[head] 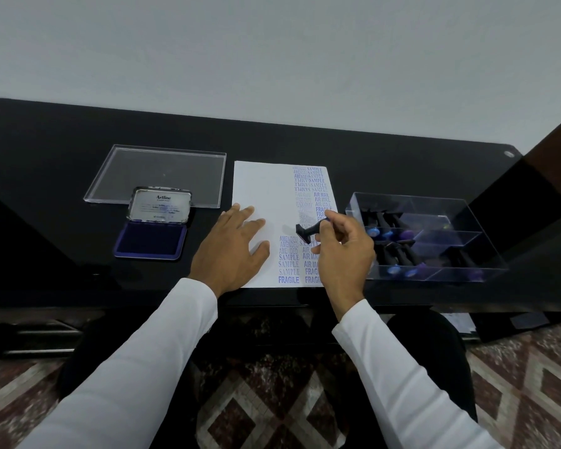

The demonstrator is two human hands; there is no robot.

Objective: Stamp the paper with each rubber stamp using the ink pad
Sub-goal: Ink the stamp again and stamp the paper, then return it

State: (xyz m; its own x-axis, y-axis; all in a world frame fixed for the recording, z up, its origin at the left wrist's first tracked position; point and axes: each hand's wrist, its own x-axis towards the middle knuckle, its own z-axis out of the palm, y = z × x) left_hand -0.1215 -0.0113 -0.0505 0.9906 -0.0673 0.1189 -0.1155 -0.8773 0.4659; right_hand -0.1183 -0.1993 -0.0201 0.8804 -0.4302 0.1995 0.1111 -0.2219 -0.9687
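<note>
Black stamp [307, 231] tilted above stamped paper [259, 186]; ink pad [150, 242] open left.

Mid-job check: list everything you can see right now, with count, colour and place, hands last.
paper: one, white, centre of desk, blue stamp prints down its right side
ink pad: one, blue pad in open metal case, left of paper
clear lid: one, transparent, flat behind ink pad
clear box: one, transparent, divided, right of paper, holding several dark stamps
rubber stamp: one, black, tilted above paper
desk: one, black, glossy
left hand: flat on paper, fingers spread
right hand: grip pinching the rubber stamp's handle
</note>
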